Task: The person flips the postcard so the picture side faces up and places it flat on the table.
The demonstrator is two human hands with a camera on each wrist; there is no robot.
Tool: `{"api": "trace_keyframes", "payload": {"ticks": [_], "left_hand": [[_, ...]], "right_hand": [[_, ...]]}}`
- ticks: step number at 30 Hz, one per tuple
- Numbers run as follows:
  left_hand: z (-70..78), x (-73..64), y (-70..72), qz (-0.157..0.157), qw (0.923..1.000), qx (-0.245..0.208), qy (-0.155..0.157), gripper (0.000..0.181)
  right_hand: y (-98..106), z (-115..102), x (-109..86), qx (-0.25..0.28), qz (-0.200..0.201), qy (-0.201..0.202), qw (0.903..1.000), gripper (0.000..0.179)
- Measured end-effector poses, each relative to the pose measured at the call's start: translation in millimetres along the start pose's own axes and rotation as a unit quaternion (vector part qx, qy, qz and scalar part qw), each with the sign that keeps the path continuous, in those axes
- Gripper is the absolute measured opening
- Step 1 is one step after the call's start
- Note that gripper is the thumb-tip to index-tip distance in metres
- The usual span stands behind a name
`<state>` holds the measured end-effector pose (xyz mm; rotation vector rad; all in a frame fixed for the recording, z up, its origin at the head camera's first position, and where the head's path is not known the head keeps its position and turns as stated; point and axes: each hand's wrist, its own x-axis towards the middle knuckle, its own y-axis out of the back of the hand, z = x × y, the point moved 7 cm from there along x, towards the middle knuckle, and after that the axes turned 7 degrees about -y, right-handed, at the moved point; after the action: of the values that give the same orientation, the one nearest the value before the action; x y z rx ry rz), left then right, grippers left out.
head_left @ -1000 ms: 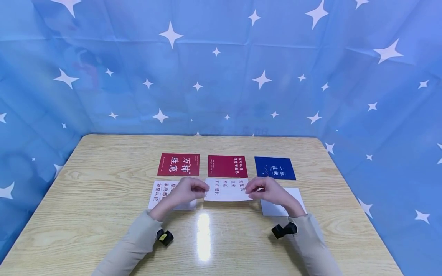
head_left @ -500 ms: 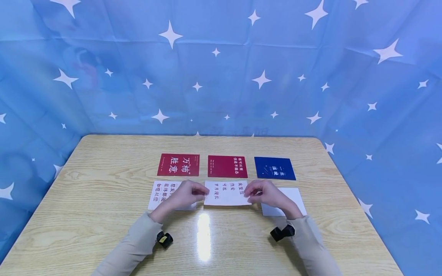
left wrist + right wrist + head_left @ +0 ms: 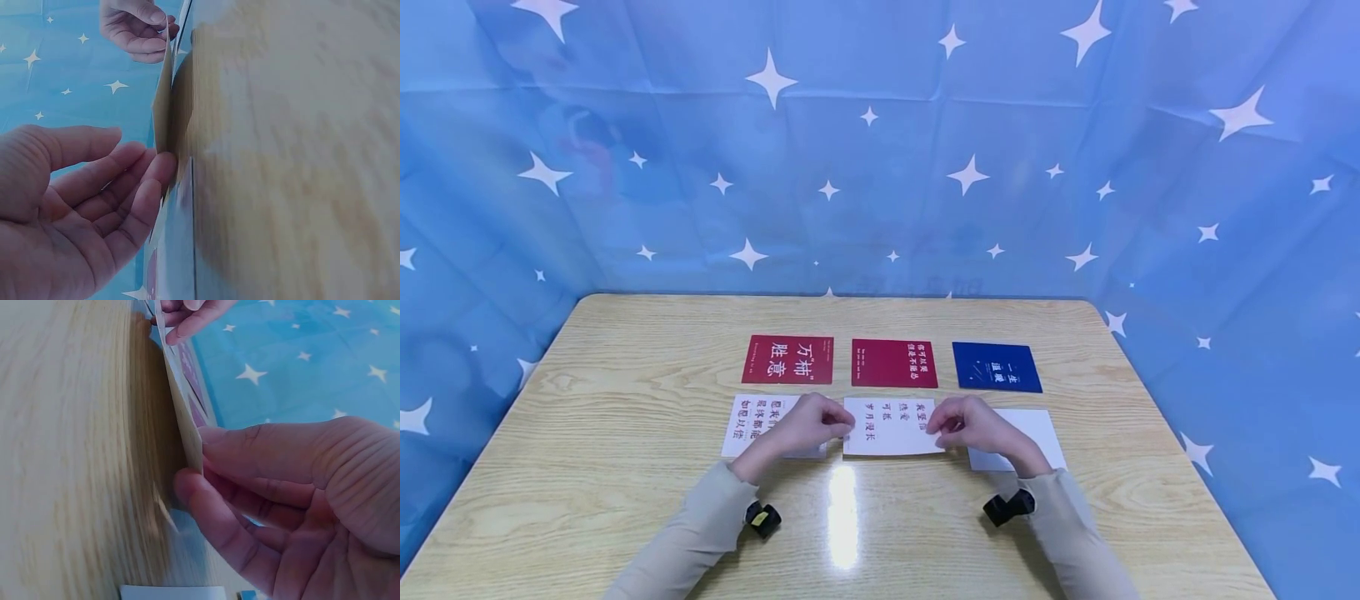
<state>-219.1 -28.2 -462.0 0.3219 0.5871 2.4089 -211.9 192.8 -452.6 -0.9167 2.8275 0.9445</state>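
Observation:
A white card with dark Chinese writing is held between the two hands, just above the table. My right hand pinches its right edge between thumb and fingers, as the right wrist view shows on the card. At the left edge, my left hand has its fingertips touching the card; in the left wrist view its thumb stands apart from the card. Partly under the left hand lies another white written card; a plain-looking white card lies partly behind the right hand.
Behind, in a row, lie a red card with large writing, a second red card and a dark blue card. The wooden table ends at a blue starry cloth. Light glares on the front of the tabletop.
Both hands have brought the white card slightly toward the person and down, away from the middle red card. The other cards stay where they were.

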Motion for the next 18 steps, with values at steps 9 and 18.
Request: {"api": "trace_keyframes", "payload": {"ticks": [9, 18], "left_hand": [[-1.4, 3.8, -1.5, -0.008, 0.9998, 0.014, 0.014, 0.016], [-4.6, 4.2, -1.9, -0.01, 0.9996, 0.015, 0.02, 0.017]], "right_hand": [[-2.8, 4.9, 2.7, -0.027, -0.009, -0.003, 0.9996, 0.013], [-4.5, 5.6, 2.7, -0.026, -0.007, -0.022, 0.9994, 0.012]]}}
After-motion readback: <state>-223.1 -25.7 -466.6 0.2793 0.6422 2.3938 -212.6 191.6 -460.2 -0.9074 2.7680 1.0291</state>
